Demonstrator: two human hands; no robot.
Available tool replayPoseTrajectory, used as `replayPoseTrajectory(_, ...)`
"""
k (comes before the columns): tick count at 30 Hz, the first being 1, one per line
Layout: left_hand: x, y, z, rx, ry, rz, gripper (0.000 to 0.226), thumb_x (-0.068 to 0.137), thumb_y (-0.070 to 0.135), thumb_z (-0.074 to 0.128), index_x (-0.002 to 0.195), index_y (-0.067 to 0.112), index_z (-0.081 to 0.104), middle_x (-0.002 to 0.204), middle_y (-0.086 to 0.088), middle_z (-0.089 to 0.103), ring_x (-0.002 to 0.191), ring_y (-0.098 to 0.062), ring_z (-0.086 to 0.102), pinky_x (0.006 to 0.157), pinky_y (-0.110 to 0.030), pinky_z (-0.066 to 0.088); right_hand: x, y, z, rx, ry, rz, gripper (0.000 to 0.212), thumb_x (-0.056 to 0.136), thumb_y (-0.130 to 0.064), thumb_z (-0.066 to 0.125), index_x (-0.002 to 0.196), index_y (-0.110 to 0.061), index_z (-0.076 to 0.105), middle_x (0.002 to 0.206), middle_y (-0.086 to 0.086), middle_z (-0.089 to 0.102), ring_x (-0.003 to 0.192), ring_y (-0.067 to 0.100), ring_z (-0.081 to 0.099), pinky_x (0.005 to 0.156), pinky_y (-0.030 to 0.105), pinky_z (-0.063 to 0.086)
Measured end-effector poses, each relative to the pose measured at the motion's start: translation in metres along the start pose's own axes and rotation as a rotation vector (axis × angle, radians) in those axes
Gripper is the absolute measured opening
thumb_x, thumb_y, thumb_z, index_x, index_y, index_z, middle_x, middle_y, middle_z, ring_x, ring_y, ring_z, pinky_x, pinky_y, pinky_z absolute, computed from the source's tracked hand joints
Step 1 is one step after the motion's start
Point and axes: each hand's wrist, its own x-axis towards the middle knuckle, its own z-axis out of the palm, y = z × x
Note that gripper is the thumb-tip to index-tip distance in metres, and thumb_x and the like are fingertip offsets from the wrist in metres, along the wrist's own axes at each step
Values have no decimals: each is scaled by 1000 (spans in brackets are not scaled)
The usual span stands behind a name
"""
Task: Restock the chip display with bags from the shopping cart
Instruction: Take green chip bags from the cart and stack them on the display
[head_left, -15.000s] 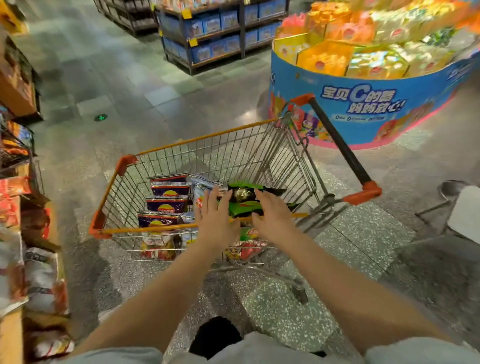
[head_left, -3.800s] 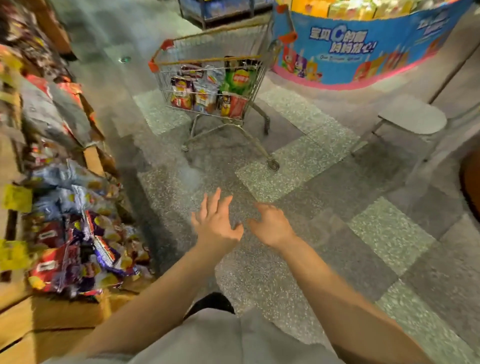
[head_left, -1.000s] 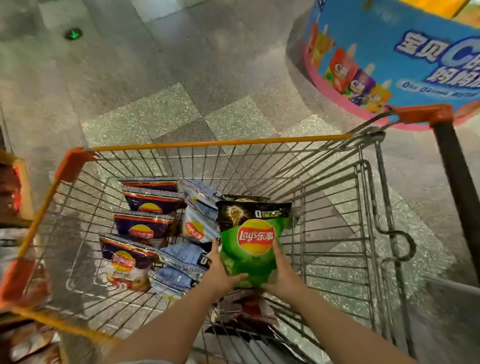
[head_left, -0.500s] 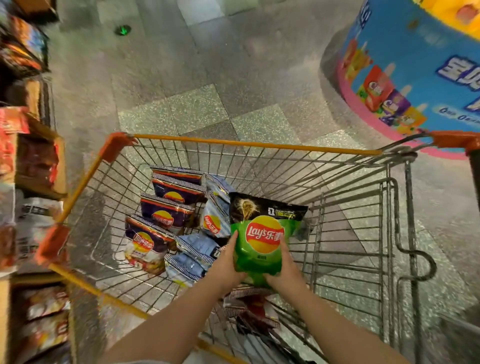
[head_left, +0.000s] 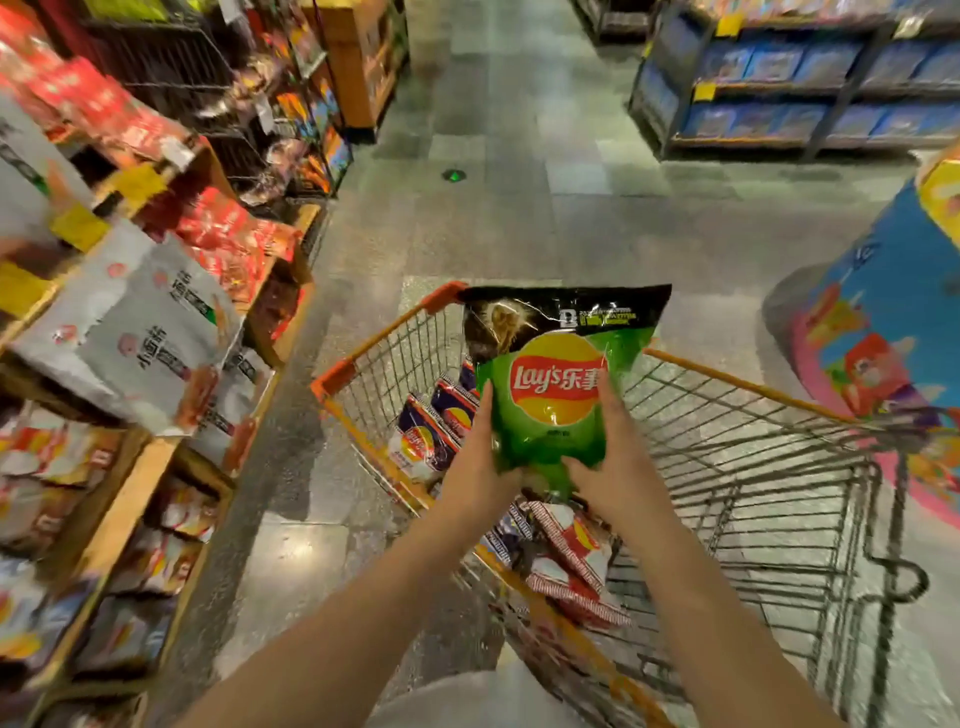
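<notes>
At frame centre, we grip the green chip bag (head_left: 550, 395) with left hand (head_left: 475, 467) and right hand (head_left: 615, 465), both curled round it, above the cart (head_left: 753, 467).

I see dim, warm store light with pale glare patches on the polished floor (head_left: 306, 545). The green chip bag (head_left: 550, 384) at centre reads sharp; the left shelves (head_left: 130, 322) and cart (head_left: 779, 467) edges smear with motion blur, and wide-angle bending curves the frame's borders
</notes>
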Motion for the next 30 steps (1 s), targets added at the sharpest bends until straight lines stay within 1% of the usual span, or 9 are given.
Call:
replayPoseTrajectory(4,-68,10,-50,-42,216,94,108,83,7,70,148,46,-7,144,11,38,127,-21,50,98,-46,49,-39,-72,3,-25,-13,-204,113,81,-20,72,127,-71,-17,159,-3,9,139,26,32,105,54,40)
replayPoseTrajectory(6,-115,5,-78,-57,310,116,103,84,5,68,151,37,-4,146,8,35,131,-20,45,103,-32,44,-65,-107,15,-50,-42,-326,112,81,-19,73,129,-66,-16,158,0,14,138,26,33,106,50,40)
replayPoseTrajectory(8,-163,-6,-106,-21,415,92,101,86,8,68,150,34,-5,152,2,32,132,-20,43,95,-17,39,-94,-142,35,-50,-90,-420,109,80,-19,74,130,-60,-14,157,3,20,137,26,34,108,44,37)
replayPoseTrajectory(11,-236,-36,-150,34,592,46,102,87,20,68,147,43,-11,154,2,29,134,-21,41,104,-33,41,-140,-189,77,30,-239,-538,106,80,-15,74,134,-54,-8,155,4,26,136,24,34,109,39,34)
replayPoseTrajectory(14,-303,-66,-185,28,738,-40,105,85,19,70,134,59,-14,153,5,31,132,-22,44,97,-44,48,-180,-230,123,104,-381,-664,108,79,-14,74,134,-59,-6,154,2,26,136,23,35,109,38,36)
replayPoseTrajectory(17,-369,-94,-210,3,906,-119,103,85,18,69,144,51,-10,151,6,36,129,-20,47,96,-41,48,-225,-270,164,71,-536,-770,108,80,-19,74,129,-64,-11,153,2,28,133,27,40,104,48,42)
replayPoseTrajectory(21,-445,-133,-224,-50,1120,-244,104,84,15,67,146,49,-10,149,5,37,127,-20,49,94,-38,50,-285,-311,216,52,-702,-905,105,81,-20,72,140,-57,-8,149,3,35,132,26,41,106,43,39)
replayPoseTrajectory(27,-557,-192,-222,-166,1407,-501,100,88,15,64,147,47,-10,147,4,40,125,-19,51,91,-31,49,-395,-349,294,39,-1107,-1058,98,86,-20,67,145,-52,-6,153,-4,25,138,20,32,109,41,36)
replayPoseTrajectory(30,-609,-219,-224,-181,1517,-626,99,87,14,63,146,48,-10,147,1,40,126,-22,50,94,-34,47,-451,-368,331,42,-1289,-1124,94,90,-21,63,145,-49,-7,156,-8,18,140,16,27,107,36,35)
